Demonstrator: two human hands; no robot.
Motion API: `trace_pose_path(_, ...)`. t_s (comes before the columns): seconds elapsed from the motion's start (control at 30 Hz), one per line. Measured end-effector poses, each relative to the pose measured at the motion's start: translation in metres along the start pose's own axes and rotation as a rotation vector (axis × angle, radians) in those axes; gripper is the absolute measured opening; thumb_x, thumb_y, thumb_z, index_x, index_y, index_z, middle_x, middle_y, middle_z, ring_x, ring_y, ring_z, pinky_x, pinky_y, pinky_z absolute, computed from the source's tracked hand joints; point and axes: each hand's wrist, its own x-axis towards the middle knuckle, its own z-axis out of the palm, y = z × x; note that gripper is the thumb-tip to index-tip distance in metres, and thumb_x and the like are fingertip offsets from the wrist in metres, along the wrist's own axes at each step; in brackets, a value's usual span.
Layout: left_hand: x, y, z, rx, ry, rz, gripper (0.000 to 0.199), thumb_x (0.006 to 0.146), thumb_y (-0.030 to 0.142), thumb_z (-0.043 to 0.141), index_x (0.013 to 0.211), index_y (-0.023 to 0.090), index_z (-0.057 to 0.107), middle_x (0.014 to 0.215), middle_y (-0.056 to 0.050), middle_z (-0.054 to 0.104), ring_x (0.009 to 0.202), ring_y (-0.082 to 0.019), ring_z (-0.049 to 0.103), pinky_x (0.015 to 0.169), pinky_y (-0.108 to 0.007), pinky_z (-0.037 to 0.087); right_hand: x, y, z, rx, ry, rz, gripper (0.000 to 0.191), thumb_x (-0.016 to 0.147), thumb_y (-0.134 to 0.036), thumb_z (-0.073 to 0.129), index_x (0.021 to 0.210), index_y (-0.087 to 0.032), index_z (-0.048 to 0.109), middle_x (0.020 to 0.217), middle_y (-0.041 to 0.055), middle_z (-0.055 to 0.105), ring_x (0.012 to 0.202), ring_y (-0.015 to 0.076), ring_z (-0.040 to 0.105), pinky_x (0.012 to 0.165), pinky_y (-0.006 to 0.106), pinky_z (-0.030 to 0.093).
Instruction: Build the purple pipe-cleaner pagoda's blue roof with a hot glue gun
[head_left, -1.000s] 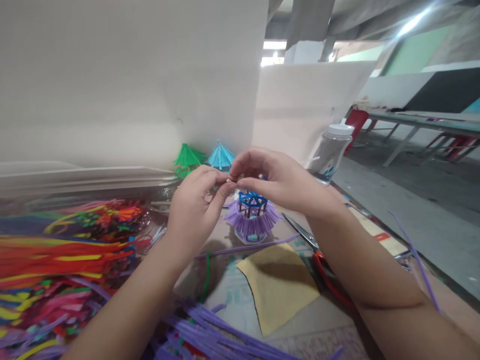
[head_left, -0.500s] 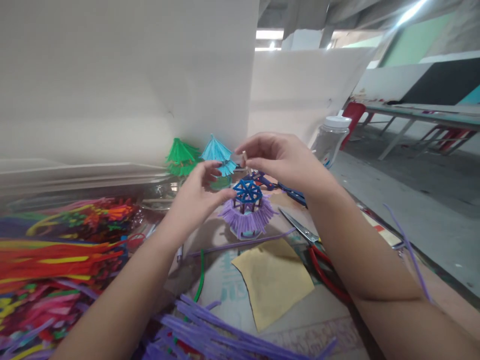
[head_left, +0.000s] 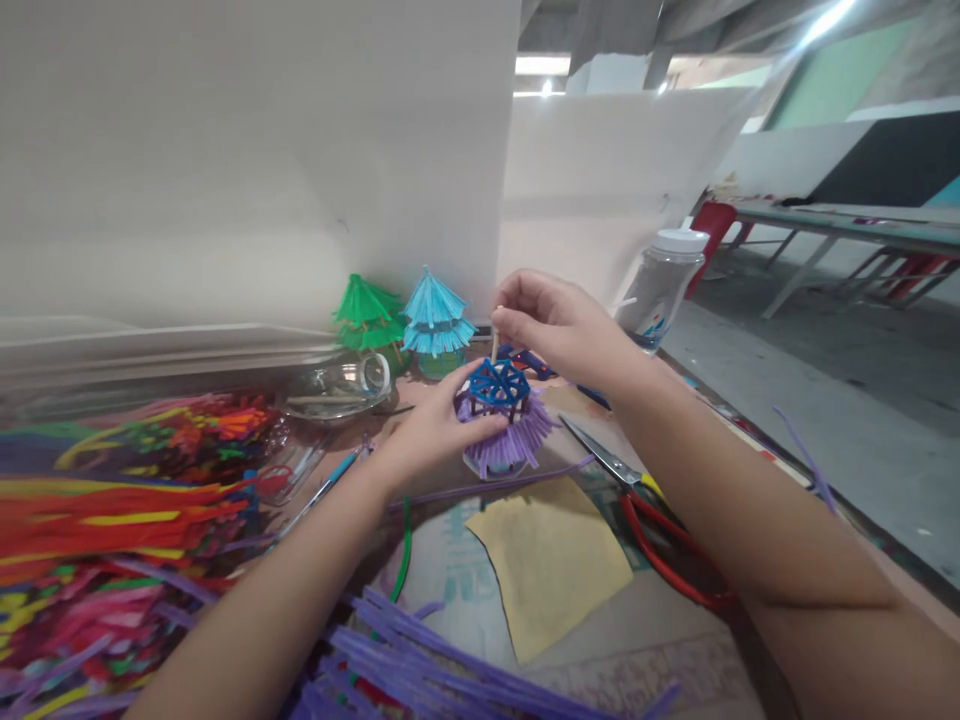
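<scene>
A small model stands at the middle of the table, with a blue spoked top (head_left: 498, 383) above a purple fringed skirt (head_left: 517, 440). My left hand (head_left: 450, 415) grips the model from its left side, thumb across the front and fingers behind. My right hand (head_left: 551, 315) is pinched on a short wooden stick (head_left: 495, 345), held upright just above the blue top. Whether the stick's lower end touches the top cannot be made out.
Behind stand a green model (head_left: 367, 310) and a light blue one (head_left: 436, 315). Red-handled scissors (head_left: 660, 540), yellow paper (head_left: 551, 570), purple pipe cleaners (head_left: 465, 670) and a clear jar (head_left: 664, 285) surround the work. Colourful pipe cleaners (head_left: 112, 520) lie left.
My left hand has moved right and closed on the model. My right hand has shifted slightly right, and the stick is now more upright over the blue top.
</scene>
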Motion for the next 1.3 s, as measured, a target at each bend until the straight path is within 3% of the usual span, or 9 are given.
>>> trace_pose_path(0.1,0.0,0.002,0.004,0.068,0.007,0.068,0.065,0.081,0.046,0.075,0.136,0.02,0.052,0.135,-0.011,0.061,0.125,-0.028,0.058,0.11,-0.046,0.044,-0.02,0.001,0.004,-0.024,0.087,-0.057,0.008,0.095,-0.024,0.054,0.089,-0.02,0.052,0.074,-0.0028,0.053,0.067,0.011,0.052,0.062,0.025,0.043)
trace_pose_path(0.27,-0.005,0.009,0.01,0.227,0.038,0.133,0.067,0.079,0.048,0.076,0.135,0.021,0.049,0.14,-0.013,0.055,0.131,-0.029,0.051,0.112,-0.047,0.039,-0.05,-0.003,0.005,-0.091,0.22,-0.093,0.01,0.097,-0.03,0.056,0.091,-0.022,0.053,0.079,-0.0019,0.054,0.071,0.0124,0.054,0.067,0.027,0.044)
trace_pose_path(0.63,-0.008,0.014,0.011,0.319,0.024,0.167,0.066,0.08,0.05,0.074,0.134,0.023,0.047,0.136,-0.012,0.055,0.127,-0.029,0.051,0.108,-0.047,0.041,-0.059,-0.004,0.003,-0.159,0.216,-0.047,0.01,0.098,-0.03,0.053,0.091,-0.023,0.053,0.077,-0.0006,0.057,0.068,0.0144,0.055,0.065,0.029,0.045)
trace_pose_path(0.9,-0.008,0.015,0.009,0.338,0.013,0.193,0.067,0.081,0.049,0.073,0.136,0.023,0.046,0.136,-0.012,0.055,0.127,-0.029,0.051,0.107,-0.045,0.041,-0.057,-0.007,0.003,-0.312,0.187,-0.105,0.009,0.096,-0.022,0.052,0.087,-0.021,0.055,0.077,-0.0006,0.059,0.07,0.014,0.054,0.065,0.027,0.042)
trace_pose_path(1.3,-0.008,0.015,0.009,0.347,0.013,0.206,0.068,0.081,0.049,0.074,0.137,0.022,0.045,0.135,-0.011,0.055,0.125,-0.028,0.052,0.107,-0.044,0.042,-0.057,-0.004,0.003,-0.306,0.148,-0.125,0.009,0.096,-0.02,0.05,0.088,-0.021,0.053,0.075,-0.0014,0.058,0.067,0.0128,0.053,0.063,0.026,0.041)
